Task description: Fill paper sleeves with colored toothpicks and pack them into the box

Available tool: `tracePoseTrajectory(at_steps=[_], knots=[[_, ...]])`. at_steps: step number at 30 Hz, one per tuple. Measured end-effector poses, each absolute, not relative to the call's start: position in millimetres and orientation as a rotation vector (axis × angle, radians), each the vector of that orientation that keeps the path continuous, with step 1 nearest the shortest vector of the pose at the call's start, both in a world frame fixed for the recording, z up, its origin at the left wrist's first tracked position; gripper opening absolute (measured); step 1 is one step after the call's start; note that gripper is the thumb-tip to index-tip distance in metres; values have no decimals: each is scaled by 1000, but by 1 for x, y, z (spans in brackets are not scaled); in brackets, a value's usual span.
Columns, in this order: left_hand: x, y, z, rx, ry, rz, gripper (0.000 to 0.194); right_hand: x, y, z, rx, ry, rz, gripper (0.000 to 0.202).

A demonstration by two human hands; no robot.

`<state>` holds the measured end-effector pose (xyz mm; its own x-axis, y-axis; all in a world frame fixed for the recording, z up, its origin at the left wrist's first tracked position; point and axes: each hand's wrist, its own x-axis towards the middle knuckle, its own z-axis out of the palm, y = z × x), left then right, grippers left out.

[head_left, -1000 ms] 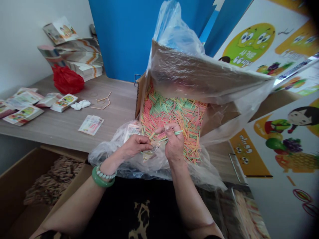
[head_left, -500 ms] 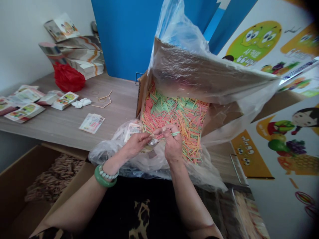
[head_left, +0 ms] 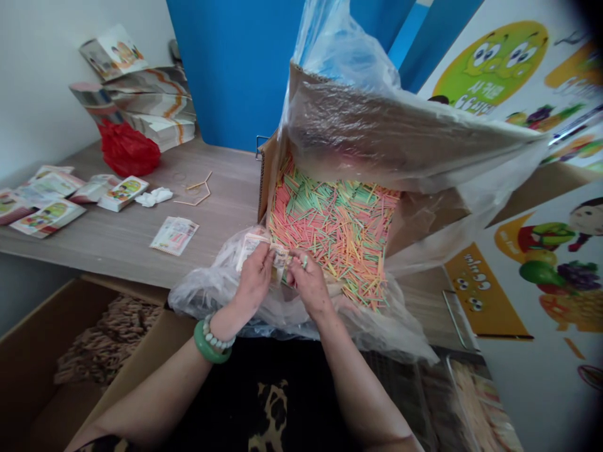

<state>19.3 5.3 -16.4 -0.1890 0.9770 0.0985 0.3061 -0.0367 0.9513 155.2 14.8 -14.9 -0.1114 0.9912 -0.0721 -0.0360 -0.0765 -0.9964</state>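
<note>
My left hand (head_left: 255,276) is closed on the left side of a small printed packet (head_left: 279,256), beside a second printed packet (head_left: 249,246) lying on the plastic. My right hand (head_left: 308,282) is closed at the packet's right edge, with the pale green end of a stick (head_left: 305,260) showing between its fingers. Behind both hands, pink, green and orange sticks (head_left: 330,220) fill a cardboard box lined with clear plastic (head_left: 207,282). The fingertips partly cover the small packet.
Printed packs (head_left: 123,193), a flat packet (head_left: 174,235), a white tissue (head_left: 154,196) and a red bag (head_left: 129,149) are on the table (head_left: 117,242). A lower carton (head_left: 28,351) holds brownish bundles. The box flap (head_left: 367,125) rises behind the sticks.
Both hands have come closer together at the packet, the right one moving left. The green and pink sticks held between the hands are now mostly hidden, and the small packet shows between the fingers.
</note>
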Motion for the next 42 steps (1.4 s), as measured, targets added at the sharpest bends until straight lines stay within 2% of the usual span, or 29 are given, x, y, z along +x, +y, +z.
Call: tracePoseTrajectory(at_steps=[5,9,15,24,28,33,38,42], knots=[[21,5,-18,1090,1195,1245,24,155,15,-17,-1157,-1133,1427,16],[19,5,-16,978,1144,1346,23,155,11,-7,-1084,-1150,1514,27],[21,5,-9,983,1012,1263,27,150,11,-15,-1156,-1153,1365,17],[8,4,-18,949,1189,1182,35,153,5,-15,-1116,-1012,1514,21],[1,5,-14,1291,1206,1155,45,162,15,-5,-1024,-942,1365,14],[2,3,-14,1643,1201,1123,34,164,23,6,-972,-956,1220,14],[2,0,-14,1394,1185,1137,40,160,23,14,-940,-944,1196,14],[2,-1,-8,1298,1183,1103,35,155,24,22,-880,-963,1172,17]])
